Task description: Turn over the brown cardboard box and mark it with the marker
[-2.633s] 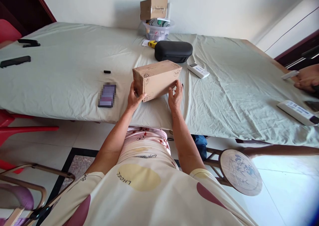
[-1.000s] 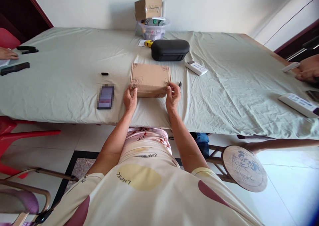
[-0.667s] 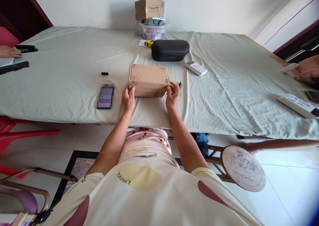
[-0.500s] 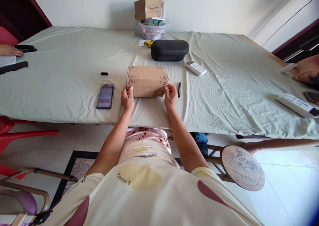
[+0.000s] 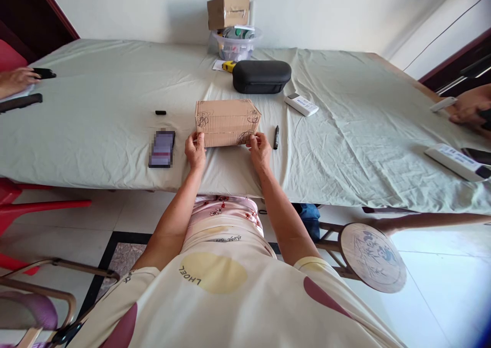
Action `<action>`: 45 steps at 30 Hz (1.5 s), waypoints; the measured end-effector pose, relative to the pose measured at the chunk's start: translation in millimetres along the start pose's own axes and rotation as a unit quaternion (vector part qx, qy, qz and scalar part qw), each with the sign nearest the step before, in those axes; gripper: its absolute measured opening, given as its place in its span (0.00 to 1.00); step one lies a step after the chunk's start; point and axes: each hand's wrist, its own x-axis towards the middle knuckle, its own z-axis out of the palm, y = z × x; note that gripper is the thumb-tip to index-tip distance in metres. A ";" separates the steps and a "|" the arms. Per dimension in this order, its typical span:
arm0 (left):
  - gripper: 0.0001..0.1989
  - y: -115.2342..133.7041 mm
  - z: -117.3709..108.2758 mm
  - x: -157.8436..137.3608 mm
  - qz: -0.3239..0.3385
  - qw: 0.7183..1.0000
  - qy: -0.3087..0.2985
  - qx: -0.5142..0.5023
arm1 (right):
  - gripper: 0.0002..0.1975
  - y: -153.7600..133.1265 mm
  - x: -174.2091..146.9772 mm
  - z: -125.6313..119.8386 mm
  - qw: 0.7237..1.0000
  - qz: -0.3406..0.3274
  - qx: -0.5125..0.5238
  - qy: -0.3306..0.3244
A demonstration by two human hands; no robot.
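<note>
Near the front edge of the cloth-covered desk [image 5: 115,92], a cardboard box [image 5: 226,122] with dark scribbled drawings at its corners sits between the person's two hands, its long side facing the body. The left hand [image 5: 196,152] holds the near left corner, its grip closed on the box with the thumb against the front. The right hand [image 5: 260,151] has a narrow grip on the near right corner — thumb and fingers meet the box low down. Whether the underside rests fully on the desk, I cannot tell.

Just right of the right hand, and apart from it, lies a black marker [image 5: 276,137]. Left of the left hand are a phone [image 5: 161,149] with a pixelated screen and, beyond it, a small black piece [image 5: 160,112]. Behind the box lies a black case [image 5: 261,77], with a white device [image 5: 301,105] near its right end. Farther back stands a clear tub [image 5: 240,49] with a second carton [image 5: 229,11] above it — a yellow item [image 5: 229,66] lies in front.
</note>
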 end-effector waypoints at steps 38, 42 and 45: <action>0.38 30.8 -6.5 -18.4 0.209 0.974 0.037 0.075 | 0.25 -6.3 -5.3 -7.4 0.963 -0.219 -0.054 0.149; 0.39 31.0 -2.7 -10.5 0.207 0.972 0.016 0.114 | 0.25 -8.9 -4.6 -10.7 0.963 -0.206 -0.125 0.119; 0.34 32.8 2.2 -4.6 0.206 0.965 -0.019 0.164 | 0.22 -11.9 -2.4 -10.8 0.964 -0.200 -0.155 0.080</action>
